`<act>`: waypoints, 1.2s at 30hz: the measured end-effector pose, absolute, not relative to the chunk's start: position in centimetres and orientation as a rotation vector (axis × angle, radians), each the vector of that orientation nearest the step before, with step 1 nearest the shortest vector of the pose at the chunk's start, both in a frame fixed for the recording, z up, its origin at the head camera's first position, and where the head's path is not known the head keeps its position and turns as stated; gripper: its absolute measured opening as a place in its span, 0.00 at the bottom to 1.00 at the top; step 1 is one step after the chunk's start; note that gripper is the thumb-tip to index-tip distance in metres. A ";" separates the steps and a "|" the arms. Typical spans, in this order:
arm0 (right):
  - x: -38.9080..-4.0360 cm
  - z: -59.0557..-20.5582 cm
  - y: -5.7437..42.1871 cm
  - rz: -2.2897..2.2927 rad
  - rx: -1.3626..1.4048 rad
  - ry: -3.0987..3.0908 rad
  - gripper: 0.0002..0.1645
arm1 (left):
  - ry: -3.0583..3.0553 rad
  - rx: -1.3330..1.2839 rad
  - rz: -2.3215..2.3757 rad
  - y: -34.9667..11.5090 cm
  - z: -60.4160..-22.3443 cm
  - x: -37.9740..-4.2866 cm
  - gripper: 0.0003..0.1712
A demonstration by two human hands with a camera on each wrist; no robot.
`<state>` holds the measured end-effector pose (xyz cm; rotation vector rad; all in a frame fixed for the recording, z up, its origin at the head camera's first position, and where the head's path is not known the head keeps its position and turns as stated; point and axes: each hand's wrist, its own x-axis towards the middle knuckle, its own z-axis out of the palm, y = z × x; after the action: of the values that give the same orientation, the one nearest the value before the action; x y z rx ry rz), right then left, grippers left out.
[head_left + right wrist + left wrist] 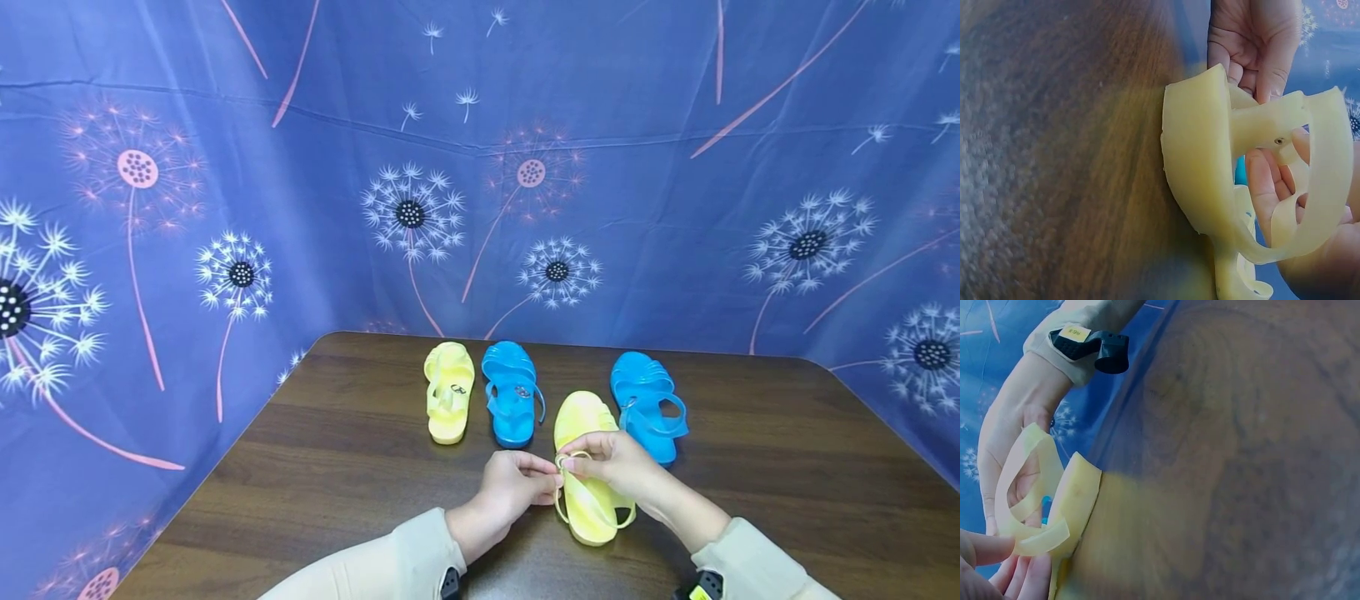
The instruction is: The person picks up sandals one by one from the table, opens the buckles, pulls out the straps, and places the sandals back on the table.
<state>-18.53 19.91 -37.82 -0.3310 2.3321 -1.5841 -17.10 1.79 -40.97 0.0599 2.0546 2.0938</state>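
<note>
A yellow sandal point(582, 412) lies on the table, toe pointing away, with both hands at its ankle strap. From its left side, my left hand point(512, 486) pinches the strap between thumb and fingers. Over the middle of the sandal, my right hand point(621, 465) pinches the strap near its buckle. The fingertips of the two hands nearly meet there. In the left wrist view the strap's loose end point(1047, 539) sticks out past the left thumb. A small round stud point(1279, 141) shows on the strap in the right wrist view. Fingers partly hide the buckle.
A second yellow sandal point(447, 427) and a blue sandal point(513, 423) stand side by side farther back. Another blue sandal point(637, 375) sits just behind and right of the handled one. The brown table point(330, 433) ends at a blue dandelion-print cloth point(645, 208).
</note>
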 end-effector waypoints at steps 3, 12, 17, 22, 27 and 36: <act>-18.6 -37.9 19.9 -1.574 -0.331 2.348 0.22 | 2.048 0.027 2.099 1.8 -40.9 -17.1 0.06; -18.5 -38.1 19.8 -1.576 -0.328 2.363 0.22 | 2.043 0.011 2.128 2.0 -41.0 -16.8 0.06; -18.4 -38.1 19.8 -1.568 -0.318 2.362 0.22 | 2.002 0.014 2.129 1.9 -40.9 -16.7 0.07; -18.4 -38.0 19.8 -1.569 -0.322 2.353 0.24 | 1.953 0.029 2.121 1.8 -40.8 -16.5 0.08; -18.4 -38.1 19.9 -1.591 -0.327 2.334 0.25 | 1.924 0.022 2.075 1.6 -41.1 -16.0 0.06; -18.2 -38.0 19.9 -1.601 -0.328 2.333 0.24 | 1.944 0.049 2.094 1.6 -41.1 -15.7 0.05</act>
<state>-18.19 19.87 -38.03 -0.3276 2.3333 -1.6008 -15.68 1.63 -41.10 0.0490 1.9442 2.0936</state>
